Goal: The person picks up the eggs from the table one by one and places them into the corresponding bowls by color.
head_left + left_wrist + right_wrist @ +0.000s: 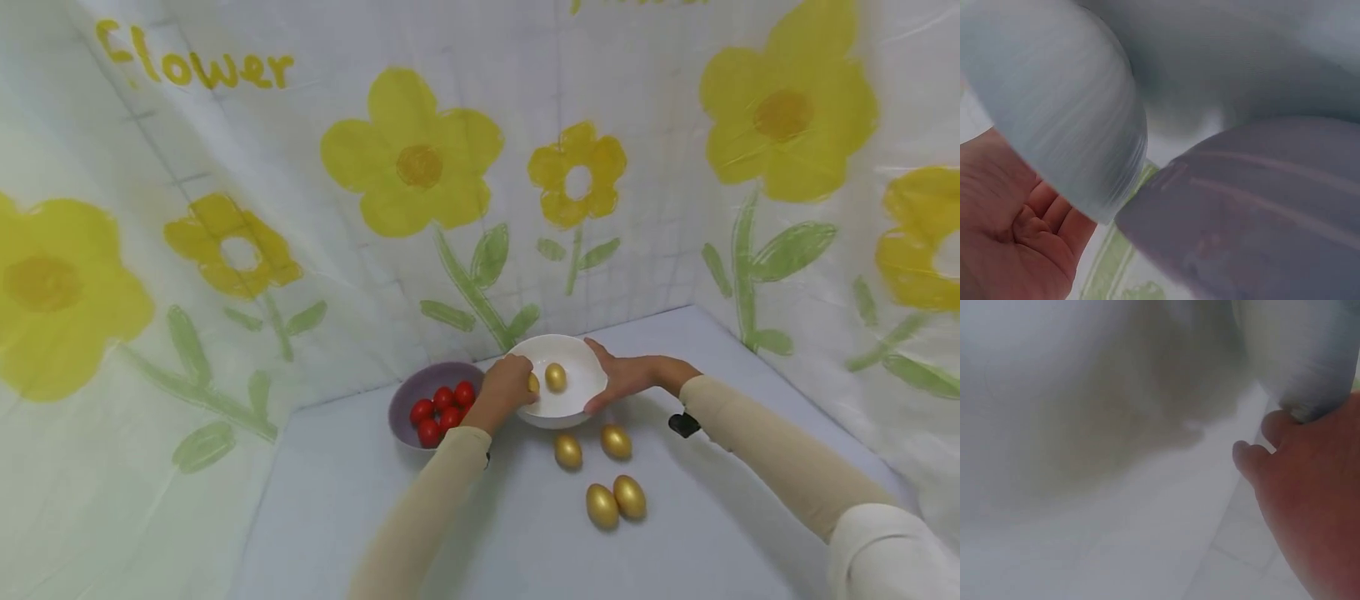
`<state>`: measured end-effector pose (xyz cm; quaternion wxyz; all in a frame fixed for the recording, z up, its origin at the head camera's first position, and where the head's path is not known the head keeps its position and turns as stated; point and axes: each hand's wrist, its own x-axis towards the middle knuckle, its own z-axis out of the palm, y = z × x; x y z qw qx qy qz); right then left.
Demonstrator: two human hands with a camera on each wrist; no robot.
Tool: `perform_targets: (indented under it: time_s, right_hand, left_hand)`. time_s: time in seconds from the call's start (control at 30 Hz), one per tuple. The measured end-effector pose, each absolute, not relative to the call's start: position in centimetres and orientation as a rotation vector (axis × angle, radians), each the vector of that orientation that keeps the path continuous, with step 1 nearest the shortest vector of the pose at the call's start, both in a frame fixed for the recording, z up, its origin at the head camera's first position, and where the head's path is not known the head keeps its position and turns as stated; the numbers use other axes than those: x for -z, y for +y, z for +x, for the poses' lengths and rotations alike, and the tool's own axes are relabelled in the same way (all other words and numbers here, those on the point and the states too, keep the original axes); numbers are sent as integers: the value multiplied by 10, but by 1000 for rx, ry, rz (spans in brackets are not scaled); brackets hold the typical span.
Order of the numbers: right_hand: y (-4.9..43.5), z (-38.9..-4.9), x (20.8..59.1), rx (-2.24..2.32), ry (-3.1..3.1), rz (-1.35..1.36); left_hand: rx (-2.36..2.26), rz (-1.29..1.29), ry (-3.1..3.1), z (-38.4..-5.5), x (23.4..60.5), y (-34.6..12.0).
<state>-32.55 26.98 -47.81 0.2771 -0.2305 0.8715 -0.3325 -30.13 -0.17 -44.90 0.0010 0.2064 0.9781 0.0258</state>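
Observation:
In the head view my left hand (504,390) reaches over the left rim of a white bowl (581,379), and its curled fingers hold a golden egg (533,383) just inside. A second golden egg (556,377) lies in the bowl. My right hand (628,379) grips the bowl's right side, thumb at the front and fingers toward the back. The left wrist view has the left hand (1029,244) behind the bowl's rim, its egg hidden there. At the right edge of the right wrist view, the right hand (1310,469) lies against the bowl (1304,356).
A purple bowl (402,400) with several red eggs (430,432) stands left of the white bowl, partly under my left forearm. Golden eggs (567,451) lie in front on the white table (337,508). A flower-painted sheet (337,308) hangs close behind the bowls.

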Motion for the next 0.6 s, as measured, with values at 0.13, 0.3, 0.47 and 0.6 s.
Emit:
perform_targets:
  time_s: [0.13, 0.3, 0.47, 0.6]
  right_hand:
    - [266, -324, 477, 869, 2340, -600]
    - [263, -323, 475, 864, 2340, -597]
    - [268, -322, 472, 872, 2334, -587]
    - [269, -322, 473, 864, 2339, -585]
  left_hand:
    - [-3, 599, 3082, -306, 456, 1]
    - [66, 561, 3098, -314, 462, 1]
    - [86, 618, 3089, -318, 463, 7]
    - [104, 640, 3086, -317, 465, 8]
